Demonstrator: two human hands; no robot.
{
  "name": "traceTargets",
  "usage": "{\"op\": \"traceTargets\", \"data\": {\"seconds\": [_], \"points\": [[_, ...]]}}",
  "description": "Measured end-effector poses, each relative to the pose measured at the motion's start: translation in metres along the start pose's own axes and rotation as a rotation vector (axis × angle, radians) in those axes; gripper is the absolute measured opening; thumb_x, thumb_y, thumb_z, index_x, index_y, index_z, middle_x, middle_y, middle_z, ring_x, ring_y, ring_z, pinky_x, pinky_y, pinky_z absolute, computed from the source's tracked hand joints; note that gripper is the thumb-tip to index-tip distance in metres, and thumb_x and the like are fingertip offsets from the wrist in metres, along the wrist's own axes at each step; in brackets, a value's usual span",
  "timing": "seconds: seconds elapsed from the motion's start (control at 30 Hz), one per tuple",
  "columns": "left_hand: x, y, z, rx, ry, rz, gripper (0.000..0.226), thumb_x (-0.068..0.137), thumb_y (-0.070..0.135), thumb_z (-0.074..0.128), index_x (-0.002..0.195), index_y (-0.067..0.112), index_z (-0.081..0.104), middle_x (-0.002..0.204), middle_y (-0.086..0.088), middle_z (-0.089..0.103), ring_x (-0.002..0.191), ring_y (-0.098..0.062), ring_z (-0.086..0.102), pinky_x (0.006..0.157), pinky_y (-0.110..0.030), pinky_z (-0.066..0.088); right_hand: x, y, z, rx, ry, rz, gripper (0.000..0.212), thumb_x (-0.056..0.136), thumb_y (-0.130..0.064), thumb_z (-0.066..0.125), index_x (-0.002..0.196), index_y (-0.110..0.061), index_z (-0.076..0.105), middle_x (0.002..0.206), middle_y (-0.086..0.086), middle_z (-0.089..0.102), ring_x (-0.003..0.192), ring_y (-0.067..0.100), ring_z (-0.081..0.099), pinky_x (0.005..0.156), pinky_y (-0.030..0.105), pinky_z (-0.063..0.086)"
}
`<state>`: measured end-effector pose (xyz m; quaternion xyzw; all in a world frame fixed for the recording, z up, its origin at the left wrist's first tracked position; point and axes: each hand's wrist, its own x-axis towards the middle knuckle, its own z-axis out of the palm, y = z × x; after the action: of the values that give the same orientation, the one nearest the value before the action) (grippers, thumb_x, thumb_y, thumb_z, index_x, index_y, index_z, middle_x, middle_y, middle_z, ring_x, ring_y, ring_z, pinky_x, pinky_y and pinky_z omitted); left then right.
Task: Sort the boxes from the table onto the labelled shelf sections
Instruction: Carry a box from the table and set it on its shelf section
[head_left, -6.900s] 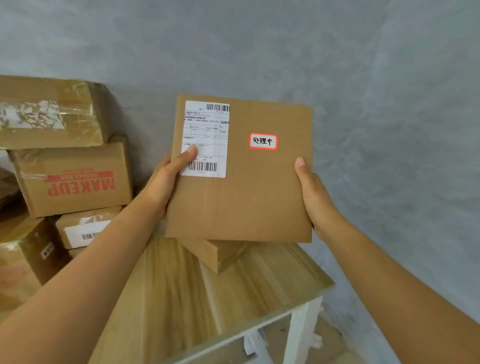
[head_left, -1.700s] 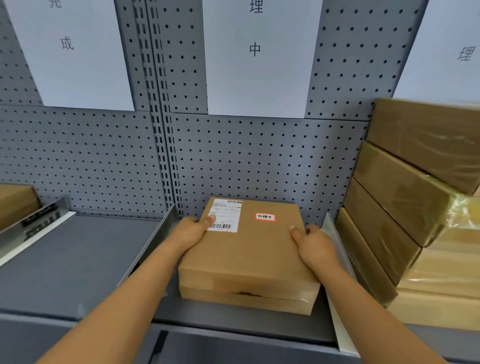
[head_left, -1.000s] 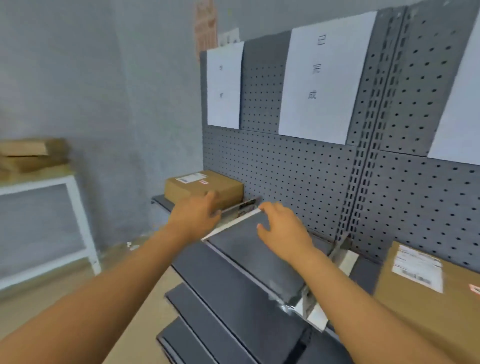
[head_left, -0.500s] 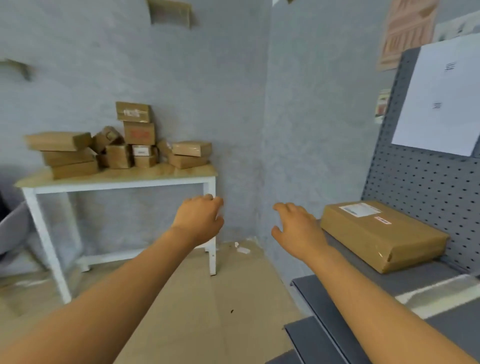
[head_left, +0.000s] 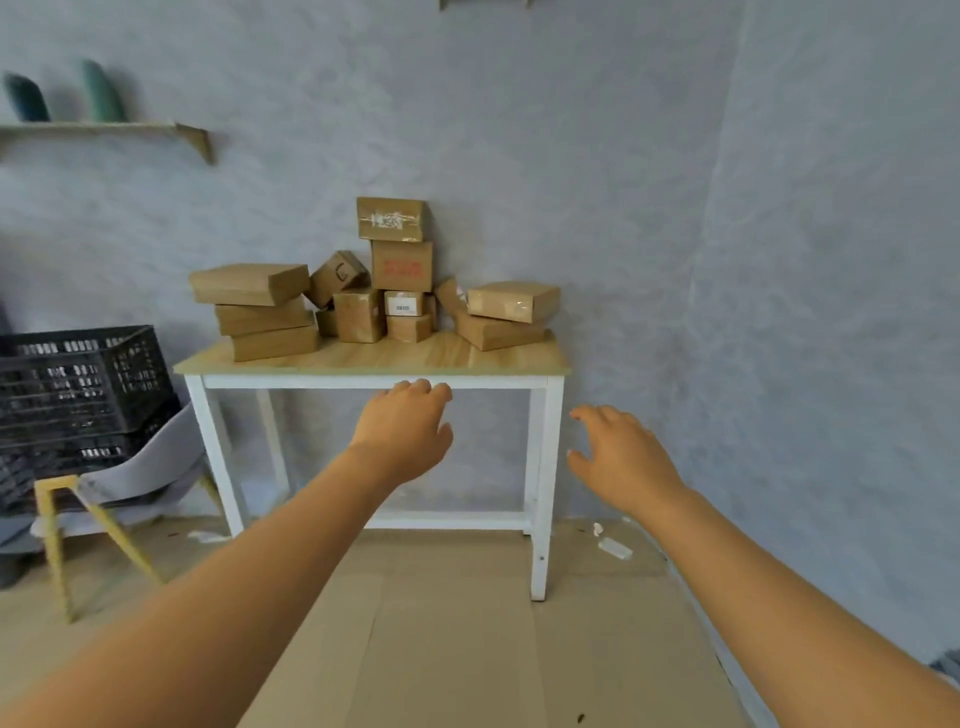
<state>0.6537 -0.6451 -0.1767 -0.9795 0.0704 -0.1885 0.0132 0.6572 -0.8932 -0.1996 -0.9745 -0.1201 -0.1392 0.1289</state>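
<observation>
Held out in front, both arms bare, palms down, nothing in either grasp. Left hand (head_left: 408, 434): fingers loosely curled at the tips, relaxed, touching nothing, seen against the white front rail of the table (head_left: 374, 383) but well short of it. Right hand (head_left: 621, 457): fingers spread and slightly bent, thumb out to the side, likewise empty, hanging in the air to the right of the table's near leg.

Boxes (head_left: 374, 291) piled on the wooden tabletop against the grey wall. At the left end, a stack of three flat boxes (head_left: 257, 312), the top one overhanging. In the middle, a taller heap of small cartons, topped by a taped box (head_left: 394, 219) resting on one with red print (head_left: 401, 266); a small box with a white barcode label (head_left: 404, 303) lower down. At the right end, two flat boxes (head_left: 506, 314) stacked crosswise, the lower one tilted.

Left of the table, black plastic crates (head_left: 78, 387) stacked on a grey chair (head_left: 140, 467) with yellow legs. Higher on the wall, a small shelf (head_left: 104, 130) carrying two blurred dark green shapes. Flattened cardboard (head_left: 457, 623) spread over the floor beneath the arms.
</observation>
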Motion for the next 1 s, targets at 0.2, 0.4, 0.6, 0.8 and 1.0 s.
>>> {"op": "traceTargets", "data": {"seconds": [0.2,0.4,0.6,0.8,1.0], "points": [[0.078,-0.064,0.034,0.04,0.012,-0.092,0.043,0.099,0.035,0.047,0.139,0.02,0.047,0.131,-0.003,0.058,0.118,-0.024,0.054,0.097,-0.038,0.046,0.124,-0.02,0.044,0.008,-0.056,-0.094,0.048,0.1,-0.031,0.049,0.145,-0.017,0.041,0.14,0.006,0.049,0.128,0.027,0.044,0.101,0.037,0.041],[0.162,-0.142,0.08,0.049,-0.007,-0.168,0.043,0.099,0.036,0.049,0.139,0.021,0.047,0.13,-0.003,0.058,0.118,-0.023,0.054,0.098,-0.036,0.046,0.244,-0.045,0.097,0.048,-0.058,-0.18,0.049,0.1,-0.03,0.049,0.146,-0.02,0.04,0.141,0.004,0.049,0.128,0.026,0.045,0.102,0.037,0.041],[0.25,-0.23,0.128,0.002,-0.009,-0.244,0.043,0.098,0.036,0.05,0.139,0.022,0.047,0.131,-0.002,0.058,0.119,-0.023,0.054,0.096,-0.035,0.047,0.371,-0.069,0.145,0.04,-0.111,-0.199,0.045,0.099,-0.032,0.052,0.141,-0.018,0.044,0.133,0.006,0.054,0.119,0.026,0.051,0.09,0.034,0.046],[0.315,-0.313,0.148,0.051,0.002,-0.321,0.044,0.097,0.037,0.05,0.138,0.022,0.048,0.13,-0.001,0.058,0.118,-0.023,0.055,0.095,-0.036,0.047,0.486,-0.107,0.186,0.149,-0.119,-0.232,0.048,0.096,-0.03,0.056,0.141,-0.019,0.046,0.132,0.005,0.056,0.115,0.026,0.055,0.086,0.035,0.048],[0.375,-0.396,0.171,0.115,0.022,-0.453,0.039,0.096,0.035,0.051,0.131,0.018,0.051,0.121,-0.003,0.059,0.113,-0.025,0.055,0.085,-0.034,0.045,0.6,-0.162,0.235,0.225,-0.146,-0.342,0.048,0.097,-0.032,0.056,0.142,-0.022,0.045,0.136,0.002,0.054,0.12,0.022,0.055,0.093,0.037,0.049]]}}
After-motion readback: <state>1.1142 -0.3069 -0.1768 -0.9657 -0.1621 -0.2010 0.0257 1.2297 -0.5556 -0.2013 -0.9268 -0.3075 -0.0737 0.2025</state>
